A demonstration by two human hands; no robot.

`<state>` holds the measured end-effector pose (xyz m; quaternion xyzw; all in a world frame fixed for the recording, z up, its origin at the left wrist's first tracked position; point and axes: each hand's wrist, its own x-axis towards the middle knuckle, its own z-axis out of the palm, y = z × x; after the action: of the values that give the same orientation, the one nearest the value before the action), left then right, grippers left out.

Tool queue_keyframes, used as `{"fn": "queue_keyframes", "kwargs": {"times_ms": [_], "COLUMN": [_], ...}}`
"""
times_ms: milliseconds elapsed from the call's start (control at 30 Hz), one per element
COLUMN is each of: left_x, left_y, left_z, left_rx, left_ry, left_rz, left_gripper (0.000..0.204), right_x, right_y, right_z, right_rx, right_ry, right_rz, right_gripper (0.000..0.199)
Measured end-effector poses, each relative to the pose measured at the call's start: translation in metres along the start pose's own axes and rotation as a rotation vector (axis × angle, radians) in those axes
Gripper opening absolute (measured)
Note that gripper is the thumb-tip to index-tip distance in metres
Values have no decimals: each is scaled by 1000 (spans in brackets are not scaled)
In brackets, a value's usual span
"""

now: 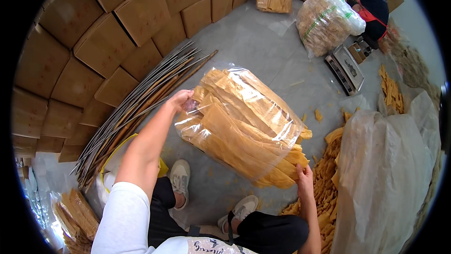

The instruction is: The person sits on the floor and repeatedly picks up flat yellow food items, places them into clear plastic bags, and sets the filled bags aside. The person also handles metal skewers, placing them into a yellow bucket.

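A large clear plastic bag (287, 129) full of flat, yellow-brown dried tofu skin strips (235, 125) lies tilted in front of me, above the floor. My left hand (182, 100) is closed around a gathered part of the bag at its upper left end. At the lower right, strips stick out of the open bag end. There my right hand (304, 178) pinches the edge of the protruding tofu skin, thumb on top. Some of its fingers are hidden. Below it, a heap of loose tofu skin pieces (324, 183) spreads beside a translucent plastic sheet (385, 174).
Stacked cardboard boxes (117, 42) line the left. Long metal and wooden rods (145, 106) lie beside them, near a yellow bucket (163, 168). A scale (345, 68), a filled bag (324, 21) and a crouching person (373, 7) are at the far right. Filled packs (77, 216) stand lower left.
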<state>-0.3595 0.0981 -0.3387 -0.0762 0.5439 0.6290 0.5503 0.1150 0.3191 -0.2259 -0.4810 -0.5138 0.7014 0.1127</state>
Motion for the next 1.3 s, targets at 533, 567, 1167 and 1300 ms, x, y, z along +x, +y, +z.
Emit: {"fn": "queue_keyframes", "kwargs": {"times_ms": [533, 567, 1167, 1300], "left_x": [-9, 15, 73, 45], "left_y": [3, -16, 32, 42], "left_z": [44, 27, 37, 54], "left_rx": [603, 677, 268, 422], "left_ry": [-71, 33, 205, 116], "left_rz": [-64, 177, 228, 289], "left_gripper": [19, 16, 90, 40], "right_x": [6, 7, 60, 52], "right_y": [3, 1, -44, -63], "right_z": [19, 18, 7, 29], "right_rx": [181, 201, 225, 148], "right_ry": [-10, -84, -86, -149], "right_rz": [-45, -18, 91, 54], "right_gripper": [37, 40, 86, 79]}}
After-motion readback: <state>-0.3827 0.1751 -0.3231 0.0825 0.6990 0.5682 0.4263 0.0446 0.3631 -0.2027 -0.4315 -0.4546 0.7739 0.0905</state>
